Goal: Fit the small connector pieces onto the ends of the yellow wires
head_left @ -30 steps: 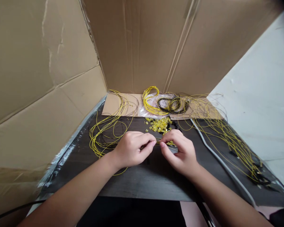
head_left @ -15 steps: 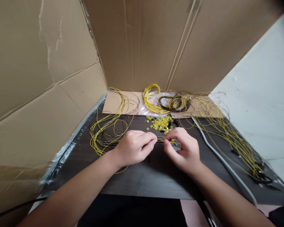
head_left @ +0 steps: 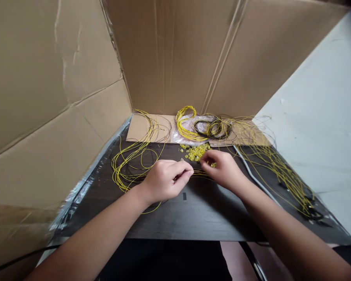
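My left hand (head_left: 163, 180) pinches thin yellow wire (head_left: 197, 172) just before heap of small yellow plastic connectors (head_left: 196, 152). My right hand (head_left: 224, 168) fingertips closed in heap, contents hidden. Loose wires remain right of heap.

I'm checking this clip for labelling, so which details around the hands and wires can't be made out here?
Head view only:
- What the left hand pinches: its curled fingers hide it.
- Whether the right hand grips a piece from the yellow pile: fingers cover it.
- Shape of those pieces: too small.
- Ends of the right wire bundle: blurred, tangled near the edge.
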Demonstrator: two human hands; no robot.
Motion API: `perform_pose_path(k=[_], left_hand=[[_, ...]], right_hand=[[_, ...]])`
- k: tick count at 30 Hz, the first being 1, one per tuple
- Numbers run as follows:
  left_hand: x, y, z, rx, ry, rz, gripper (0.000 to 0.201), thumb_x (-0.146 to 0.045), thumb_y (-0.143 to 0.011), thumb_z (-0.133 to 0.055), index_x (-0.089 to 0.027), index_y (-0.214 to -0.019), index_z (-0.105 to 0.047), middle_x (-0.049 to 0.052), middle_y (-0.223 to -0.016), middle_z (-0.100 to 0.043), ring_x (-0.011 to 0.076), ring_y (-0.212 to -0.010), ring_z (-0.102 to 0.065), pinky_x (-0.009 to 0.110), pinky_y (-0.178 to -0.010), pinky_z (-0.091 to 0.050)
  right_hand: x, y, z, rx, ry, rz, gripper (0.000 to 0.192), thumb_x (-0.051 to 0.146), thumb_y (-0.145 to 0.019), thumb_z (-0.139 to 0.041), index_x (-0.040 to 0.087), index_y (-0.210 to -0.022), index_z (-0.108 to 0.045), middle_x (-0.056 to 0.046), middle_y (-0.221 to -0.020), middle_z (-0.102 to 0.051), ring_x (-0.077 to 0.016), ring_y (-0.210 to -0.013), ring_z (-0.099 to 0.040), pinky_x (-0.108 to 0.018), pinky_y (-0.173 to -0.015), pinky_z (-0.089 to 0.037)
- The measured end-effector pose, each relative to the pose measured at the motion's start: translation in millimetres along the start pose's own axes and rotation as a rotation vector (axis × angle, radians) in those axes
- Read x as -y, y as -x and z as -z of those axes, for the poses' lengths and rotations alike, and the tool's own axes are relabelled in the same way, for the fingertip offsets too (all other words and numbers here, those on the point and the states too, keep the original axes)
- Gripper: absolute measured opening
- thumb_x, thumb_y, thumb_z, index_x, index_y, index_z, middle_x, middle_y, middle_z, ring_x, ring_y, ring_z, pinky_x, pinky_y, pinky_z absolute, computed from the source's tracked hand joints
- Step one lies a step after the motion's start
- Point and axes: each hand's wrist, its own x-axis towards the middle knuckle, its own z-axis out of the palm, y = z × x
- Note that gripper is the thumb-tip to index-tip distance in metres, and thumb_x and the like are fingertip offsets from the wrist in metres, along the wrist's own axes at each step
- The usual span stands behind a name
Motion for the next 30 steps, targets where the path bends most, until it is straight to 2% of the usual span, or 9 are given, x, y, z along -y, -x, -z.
perform_pose_path(k=[2,6,10,15,18,22,25,30], left_hand=[[0,2,-1.9,0.038,-0.023,-0.017,0.010,-0.020,-0.091,-0.057,-0.016,-0.087,-0.065,-0.004,-0.062,-0.060,0.0092,-0.054,-0.054,0.023,-0.057,-0.041],[1,3,-5.3,0.129,-0.073,-0.054,0.015,-0.025,-0.094,-0.054,-0.018,-0.088,-0.066,-0.003,-0.064,-0.064,0.0112,-0.057,-0.060,0.025,-0.060,-0.043],[3,4,-6.3,0.154,-0.113,-0.045,0.019,-0.028,-0.096,-0.051,-0.020,-0.089,-0.066,-0.003,-0.066,-0.066,0.0126,-0.059,-0.063,0.026,-0.060,-0.044],[6,4,-7.0,0.186,-0.137,-0.028,0.020,-0.030,-0.096,-0.049,-0.020,-0.090,-0.066,-0.002,-0.071,-0.070,0.0142,-0.063,-0.067,0.027,-0.062,-0.047],[7,5,-7.3,0.194,-0.152,-0.016,0.022,-0.029,-0.097,-0.048,-0.020,-0.091,-0.067,-0.001,-0.073,-0.071,0.0148,-0.065,-0.068,0.027,-0.063,-0.048],[7,5,-8.0,0.189,-0.167,0.003,0.022,-0.030,-0.097,-0.048,-0.020,-0.093,-0.067,-0.001,-0.073,-0.072,0.0152,-0.065,-0.069,0.027,-0.064,-0.049],[7,5,-9.3,0.192,-0.175,-0.010,0.022,-0.030,-0.097,-0.048,-0.020,-0.091,-0.066,-0.001,-0.073,-0.071,0.0148,-0.064,-0.068,0.027,-0.064,-0.049],[7,5,-10.9,0.178,-0.198,0.015,0.019,-0.029,-0.097,-0.049,-0.020,-0.091,-0.065,-0.002,-0.072,-0.070,0.0147,-0.064,-0.067,0.027,-0.062,-0.047]], right_hand=[[12,-15,-2,0.092,0.088,0.041,0.009,0.019,-0.080,-0.059,0.019,-0.077,-0.066,-0.001,-0.077,-0.069,-0.0128,-0.069,-0.060,-0.023,-0.064,-0.040],[28,-55,-17,0.107,0.188,0.049,0.014,0.022,-0.081,-0.056,0.020,-0.081,-0.071,-0.003,-0.080,-0.071,-0.0155,-0.072,-0.062,-0.024,-0.065,-0.039],[27,-89,-41,0.109,0.270,-0.002,0.021,0.023,-0.082,-0.055,0.020,-0.089,-0.075,-0.008,-0.083,-0.073,-0.0193,-0.074,-0.065,-0.026,-0.067,-0.041],[21,-102,-57,0.117,0.287,-0.022,0.023,0.025,-0.084,-0.055,0.019,-0.088,-0.077,-0.012,-0.085,-0.074,-0.0219,-0.077,-0.067,-0.028,-0.071,-0.045],[19,-96,-51,0.073,0.243,-0.011,0.024,0.027,-0.087,-0.054,0.019,-0.091,-0.077,-0.011,-0.085,-0.074,-0.0209,-0.076,-0.066,-0.027,-0.068,-0.042],[12,-75,-30,-0.034,0.129,-0.011,0.024,0.031,-0.091,-0.053,0.020,-0.093,-0.073,-0.004,-0.076,-0.071,-0.0152,-0.066,-0.060,-0.025,-0.063,-0.037],[8,-49,-17,-0.097,0.030,-0.044,0.026,0.035,-0.093,-0.052,0.018,-0.088,-0.070,0.000,-0.064,-0.063,-0.0120,-0.057,-0.052,-0.024,-0.056,-0.034],[14,5,-8,-0.110,-0.176,-0.046,0.035,0.041,-0.100,-0.043,0.016,-0.091,-0.067,0.000,-0.068,-0.063,-0.0110,-0.060,-0.055,-0.021,-0.056,-0.040]])
